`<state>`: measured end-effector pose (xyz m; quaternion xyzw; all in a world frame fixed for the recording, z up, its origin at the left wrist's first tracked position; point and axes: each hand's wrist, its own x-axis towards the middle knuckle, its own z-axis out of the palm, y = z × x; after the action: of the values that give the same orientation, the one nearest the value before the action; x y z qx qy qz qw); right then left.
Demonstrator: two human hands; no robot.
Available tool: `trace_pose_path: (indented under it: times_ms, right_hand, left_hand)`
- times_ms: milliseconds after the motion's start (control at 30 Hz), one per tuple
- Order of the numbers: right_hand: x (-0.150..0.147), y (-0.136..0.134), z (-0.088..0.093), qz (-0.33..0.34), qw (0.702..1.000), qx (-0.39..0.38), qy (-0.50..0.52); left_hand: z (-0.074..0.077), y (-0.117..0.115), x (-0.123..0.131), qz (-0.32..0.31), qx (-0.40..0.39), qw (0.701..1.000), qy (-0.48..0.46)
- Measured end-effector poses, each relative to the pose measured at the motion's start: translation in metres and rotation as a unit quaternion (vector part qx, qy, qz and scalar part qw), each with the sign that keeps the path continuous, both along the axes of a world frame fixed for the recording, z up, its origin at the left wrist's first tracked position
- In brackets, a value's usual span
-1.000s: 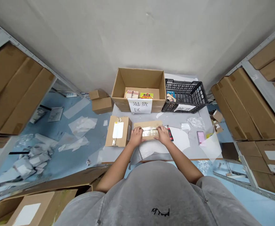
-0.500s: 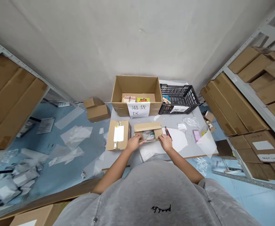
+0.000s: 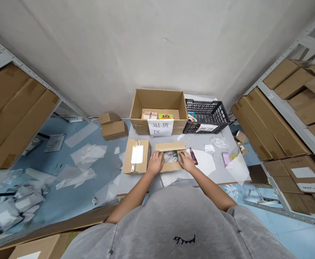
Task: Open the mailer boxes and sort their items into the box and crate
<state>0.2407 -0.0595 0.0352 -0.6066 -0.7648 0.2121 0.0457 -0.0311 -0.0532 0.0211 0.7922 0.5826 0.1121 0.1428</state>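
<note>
A small cardboard box (image 3: 170, 166) sits on the table in front of me with its flaps open. My left hand (image 3: 155, 162) is closed over its left side flap, fingers bent across the edge. On the opposite side my right hand (image 3: 186, 161) grips the right flap in the same way. Between my hands, inside the box, clear plastic wrapping and a partly hidden green and white item (image 3: 175, 157) show. A red and black box cutter (image 3: 193, 157) lies just right of my right hand. Close to my left hand stands a taped carton (image 3: 144, 154) with a white label.
Behind are a large open carton (image 3: 137, 127) holding colourful packs and a black plastic crate (image 3: 208, 118). Paper (image 3: 206, 163), bubble wrap (image 3: 220, 143) and a pink item (image 3: 226, 160) lie on the table's right. Shelves of cartons flank both sides; paper scraps litter the floor.
Both hands have shifted from the box's front edge onto its side flaps. The front flap now lies folded outward toward me. The view has tilted slightly.
</note>
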Motion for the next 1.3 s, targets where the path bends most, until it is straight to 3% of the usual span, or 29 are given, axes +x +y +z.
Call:
trace_pose_path:
  times_ms: [200, 400, 600, 767, 900, 1133, 1300]
  right_hand:
    - [-0.011, 0.03, -0.005, -0.016, 0.999, 0.027, -0.025]
    - [-0.014, 0.043, -0.025, -0.083, 0.996, -0.018, -0.03]
    - [-0.01, 0.05, -0.036, -0.121, 0.99, 0.03, 0.066]
    - [0.014, 0.045, -0.029, -0.176, 0.972, 0.067, 0.14]
    - [0.029, 0.044, -0.013, -0.221, 0.969, 0.058, 0.091]
    - [0.052, 0.046, 0.012, -0.159, 0.977, 0.127, -0.056]
    - [0.053, 0.046, 0.007, -0.105, 0.994, 0.021, -0.037]
  left_hand:
    - [-0.001, 0.013, -0.002, -0.02, 0.004, 1.0, 0.021]
    - [-0.006, 0.04, -0.006, -0.034, -0.031, 0.998, 0.034]
    - [-0.017, 0.067, -0.003, -0.002, -0.061, 0.998, 0.025]
    - [-0.031, 0.077, 0.007, 0.019, -0.101, 0.994, 0.034]
    - [-0.042, 0.079, 0.022, 0.051, -0.113, 0.99, 0.067]
    - [-0.039, 0.081, 0.036, 0.084, -0.156, 0.982, 0.059]
    - [-0.02, 0.079, 0.043, 0.102, -0.199, 0.973, 0.05]
